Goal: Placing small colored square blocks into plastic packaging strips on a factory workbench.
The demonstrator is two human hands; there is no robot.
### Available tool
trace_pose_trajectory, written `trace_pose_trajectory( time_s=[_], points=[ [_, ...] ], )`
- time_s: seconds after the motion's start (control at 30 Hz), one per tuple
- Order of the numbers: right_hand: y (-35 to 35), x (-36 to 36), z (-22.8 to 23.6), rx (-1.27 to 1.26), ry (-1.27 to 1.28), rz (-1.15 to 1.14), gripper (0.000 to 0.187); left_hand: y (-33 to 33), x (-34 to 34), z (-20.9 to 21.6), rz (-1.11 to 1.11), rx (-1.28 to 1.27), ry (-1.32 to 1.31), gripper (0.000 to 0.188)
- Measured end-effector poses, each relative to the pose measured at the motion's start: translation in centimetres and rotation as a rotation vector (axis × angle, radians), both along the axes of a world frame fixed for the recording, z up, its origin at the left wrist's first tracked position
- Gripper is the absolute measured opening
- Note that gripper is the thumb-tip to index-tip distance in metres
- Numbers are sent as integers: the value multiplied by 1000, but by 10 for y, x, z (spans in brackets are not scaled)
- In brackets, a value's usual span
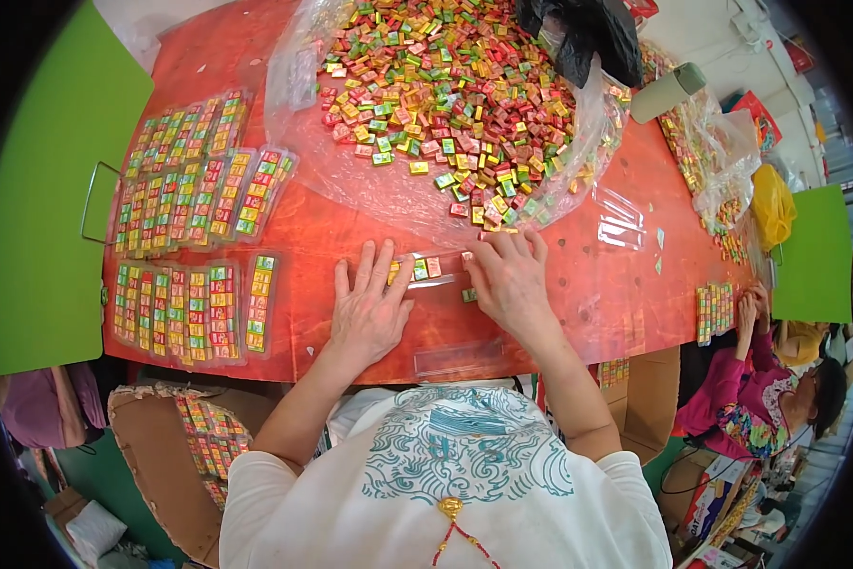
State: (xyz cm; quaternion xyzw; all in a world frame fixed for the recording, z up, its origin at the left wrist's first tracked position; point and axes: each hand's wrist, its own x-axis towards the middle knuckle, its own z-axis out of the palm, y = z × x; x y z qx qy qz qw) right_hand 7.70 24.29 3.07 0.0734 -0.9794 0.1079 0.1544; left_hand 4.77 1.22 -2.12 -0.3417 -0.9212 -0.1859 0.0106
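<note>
My left hand [370, 302] lies with its fingers spread at the left end of a clear plastic tray [436, 282] on the red table. A few small wrapped cubes [426, 268], yellow, green and red, sit in that tray. My right hand [514, 284] is bent over the tray's other end, thumb and fingertips closed around a small red wrapped cube [466, 258]. Its fingers partly hide that cube. A green wrapped cube [469, 295] lies just below the right thumb. Beyond my hands, a large heap of such cubes [455, 104] is spread on clear plastic sheeting [360, 194].
Filled trays [260, 303] stand in rows at the left. Empty clear trays [621, 220] lie to the right, and another [460, 358] near the front edge. A bottle [668, 92] and black bag [588, 43] are at the back. Cardboard boxes [147, 446] stand below; a co-worker [744, 398] sits right.
</note>
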Motion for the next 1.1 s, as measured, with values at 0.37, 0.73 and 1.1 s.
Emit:
trace_pose_trajectory(
  time_s=[0.37,0.73,1.1],
  points=[
    [3,11,-4,50,-29,-81,17,1,0,2,3,-24,-17,68],
    [-23,-1,-23,29,-15,-29,17,1,0,2,5,-22,-9,67],
    [11,32,-3,-82,-139,-12,19,1,-1,4,3,-36,-14,67]
  ],
)
